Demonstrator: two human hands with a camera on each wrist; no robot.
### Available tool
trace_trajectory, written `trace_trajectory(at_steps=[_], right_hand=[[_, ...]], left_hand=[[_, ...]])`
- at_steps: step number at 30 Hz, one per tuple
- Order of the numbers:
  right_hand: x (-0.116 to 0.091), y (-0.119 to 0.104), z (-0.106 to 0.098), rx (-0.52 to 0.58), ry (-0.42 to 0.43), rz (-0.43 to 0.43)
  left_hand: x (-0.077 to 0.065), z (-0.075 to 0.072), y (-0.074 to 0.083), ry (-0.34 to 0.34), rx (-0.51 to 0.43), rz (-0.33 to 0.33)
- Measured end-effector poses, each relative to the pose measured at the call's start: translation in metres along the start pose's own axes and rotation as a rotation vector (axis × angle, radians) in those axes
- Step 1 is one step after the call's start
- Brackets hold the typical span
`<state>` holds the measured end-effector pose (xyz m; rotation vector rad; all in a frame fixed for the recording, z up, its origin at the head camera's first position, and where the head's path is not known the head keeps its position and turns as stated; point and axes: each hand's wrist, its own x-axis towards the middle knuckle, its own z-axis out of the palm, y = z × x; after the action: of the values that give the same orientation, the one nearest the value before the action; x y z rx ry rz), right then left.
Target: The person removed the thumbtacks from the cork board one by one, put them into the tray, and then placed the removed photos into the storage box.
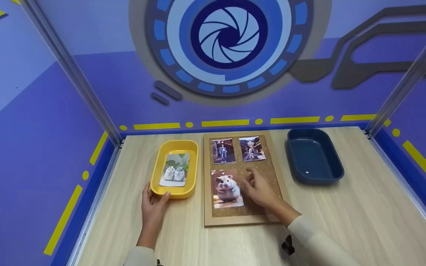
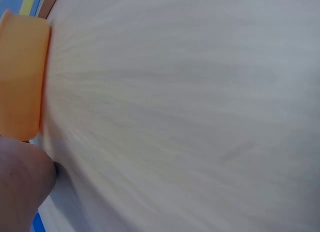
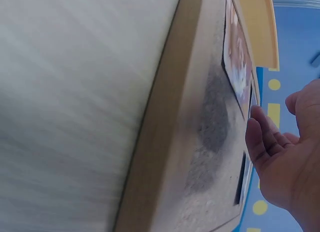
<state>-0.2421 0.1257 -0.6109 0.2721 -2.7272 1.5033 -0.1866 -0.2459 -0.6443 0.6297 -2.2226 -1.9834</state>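
My left hand (image 1: 153,212) grips the near end of a yellow tray (image 1: 192,162), thumb at its front rim and fingers along its left side. In that tray lies a photo of two hamsters (image 1: 175,171). My right hand (image 1: 260,190) hovers over a wood-framed cork board (image 1: 272,181), its fingers loosely bent with nothing between them. Just left of those fingers, a larger hamster photo (image 1: 227,190) lies on the board. Two smaller photos of a person, one at upper left (image 1: 223,151) and one at upper right (image 1: 252,149), occupy the board's far half.
A dark blue tray (image 1: 314,157) stands right of the board on the light wooden table (image 1: 364,214). Blue-purple printed panels (image 1: 98,85) wall in the back and both sides, with metal posts at the corners.
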Motion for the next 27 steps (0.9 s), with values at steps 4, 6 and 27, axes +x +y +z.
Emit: trace_trajectory(at_steps=[4,6,27], right_hand=[[-0.003,0.004,-0.001,0.043,0.012,0.031],[-0.004,0.005,0.000,0.061,0.013,0.059],[-0.009,-0.002,0.011,0.205,-0.023,0.089]], left_hand=[[-0.006,0.002,0.003,0.010,-0.043,-0.019],[-0.009,0.002,0.005,0.023,-0.078,-0.041],[-0.044,0.060,0.005,-0.014,0.049,0.108]])
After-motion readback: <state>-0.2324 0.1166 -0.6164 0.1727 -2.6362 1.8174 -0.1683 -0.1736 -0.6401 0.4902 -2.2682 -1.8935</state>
